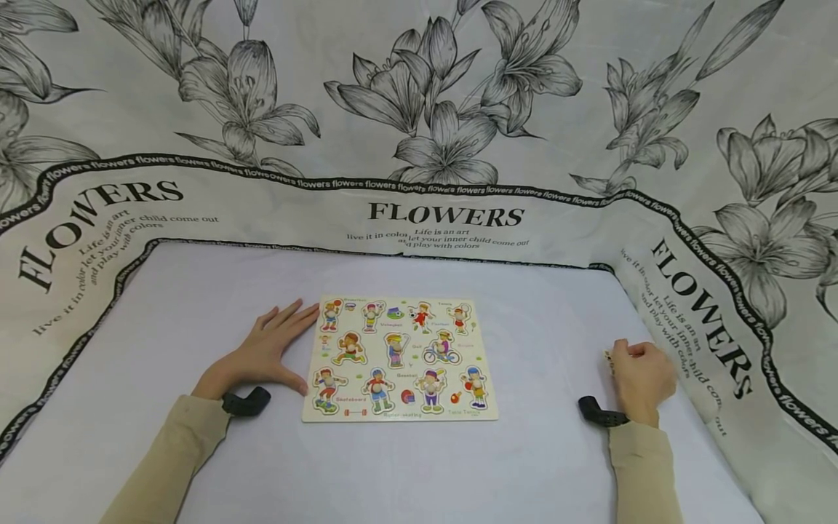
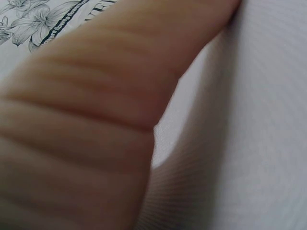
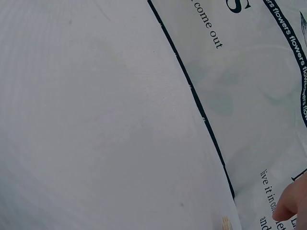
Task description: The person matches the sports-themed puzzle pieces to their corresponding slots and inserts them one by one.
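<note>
A flat puzzle board (image 1: 415, 364) lies on the white tabletop, printed with colourful child athletes and small sports items. My left hand (image 1: 265, 353) rests at its left side with fingers spread, the index fingertip and thumb tip right at the board's edge. Close up, part of that left hand (image 2: 96, 110) fills much of the left wrist view. Off to the right, my right hand (image 1: 644, 375) has curled fingers and holds a small puzzle piece (image 1: 609, 358), mostly hidden by them. A wood-coloured bit of the piece (image 3: 226, 223) shows at the bottom of the right wrist view, beside a finger (image 3: 292, 199).
The white tabletop (image 1: 537, 466) stretches around the board. A dark-edged cloth (image 1: 445, 218) printed with flowers and lettering rises behind and along both sides. Each wrist wears a black camera band, such as the left one (image 1: 247, 401).
</note>
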Available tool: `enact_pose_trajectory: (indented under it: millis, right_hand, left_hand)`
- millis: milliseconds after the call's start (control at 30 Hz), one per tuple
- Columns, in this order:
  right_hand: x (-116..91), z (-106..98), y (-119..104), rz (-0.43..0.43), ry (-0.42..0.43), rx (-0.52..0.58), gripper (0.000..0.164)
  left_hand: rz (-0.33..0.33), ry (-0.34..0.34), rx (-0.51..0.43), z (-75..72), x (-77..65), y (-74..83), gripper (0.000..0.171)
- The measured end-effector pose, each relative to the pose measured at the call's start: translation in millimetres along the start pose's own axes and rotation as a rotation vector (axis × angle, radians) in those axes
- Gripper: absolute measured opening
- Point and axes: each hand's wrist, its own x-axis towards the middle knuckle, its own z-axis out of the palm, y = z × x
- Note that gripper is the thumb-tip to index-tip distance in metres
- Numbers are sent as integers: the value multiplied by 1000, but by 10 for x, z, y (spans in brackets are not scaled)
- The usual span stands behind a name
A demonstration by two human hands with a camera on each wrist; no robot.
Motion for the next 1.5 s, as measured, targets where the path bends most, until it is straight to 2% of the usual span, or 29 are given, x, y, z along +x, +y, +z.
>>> enact_pose_trajectory:
  millis: [267,367,667,1000,1200,1500]
  right_hand:
    - [-25,-1,26,45,-167,-61,23]
    - [-29,-7,27,55,-188,-50,23]
    - [-51,12,12,22,-113,51,21]
    - [-48,49,-9,36,-111,100,20]
    - [-15,66,-128,-24,-84,127,17]
    - [-45,85,-338,-52,-102,157,16]
  left_hand:
    - [13,23,1,19,-12,-35,136]
    - [16,23,1,14,-9,-34,137]
    - [2,3,-1,6,3,-25,137]
    - [24,35,1,30,-2,-44,137]
    - [13,22,4,18,4,-34,137]
    - [-12,-7,1,9,5,-15,138]
